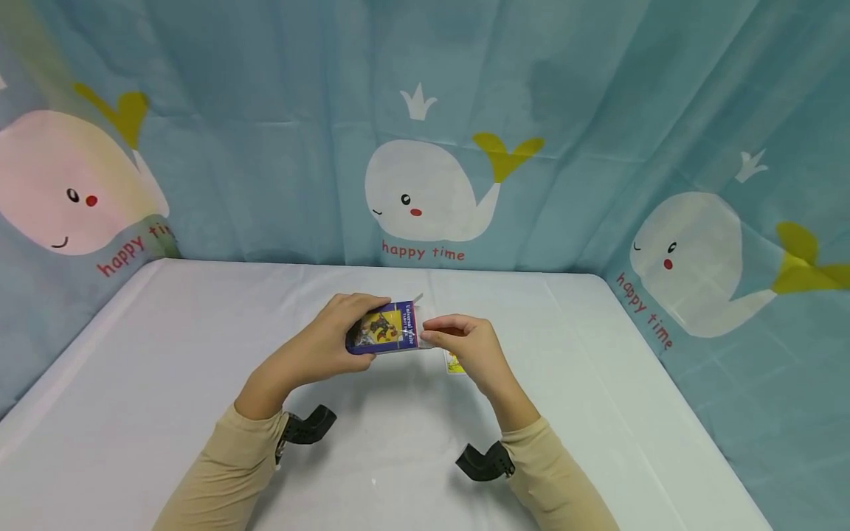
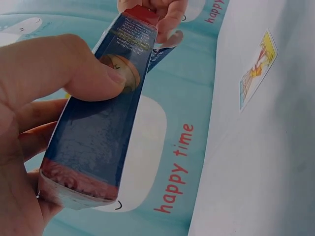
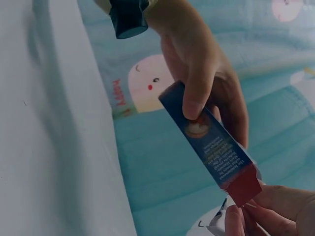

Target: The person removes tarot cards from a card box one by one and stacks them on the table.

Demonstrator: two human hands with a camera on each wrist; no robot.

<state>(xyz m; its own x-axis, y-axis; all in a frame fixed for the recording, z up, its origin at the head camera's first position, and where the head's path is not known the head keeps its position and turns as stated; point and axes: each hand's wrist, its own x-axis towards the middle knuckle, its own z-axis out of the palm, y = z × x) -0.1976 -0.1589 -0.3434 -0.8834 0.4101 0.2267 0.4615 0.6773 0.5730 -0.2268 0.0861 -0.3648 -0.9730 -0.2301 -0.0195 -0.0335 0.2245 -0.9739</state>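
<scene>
White table [image 1: 598, 413] bears card [image 1: 454, 363]; left hand [image 1: 322, 339], fingers gripping blue box [image 1: 384, 327]; right hand [image 1: 474, 348], fingers pinching box end.

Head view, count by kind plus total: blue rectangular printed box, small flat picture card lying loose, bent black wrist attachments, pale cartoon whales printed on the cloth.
Blue rectangular printed box: 1
Small flat picture card, partly hidden: 1
Bent black wrist attachments: 2
Pale printed cartoon whales: 3
Total: 7

One box [image 1: 381, 329], one loose card [image 2: 258, 71], two sleeves [image 1: 226, 461], two wrist mounts [image 1: 311, 426], three whale prints [image 1: 425, 192]
</scene>
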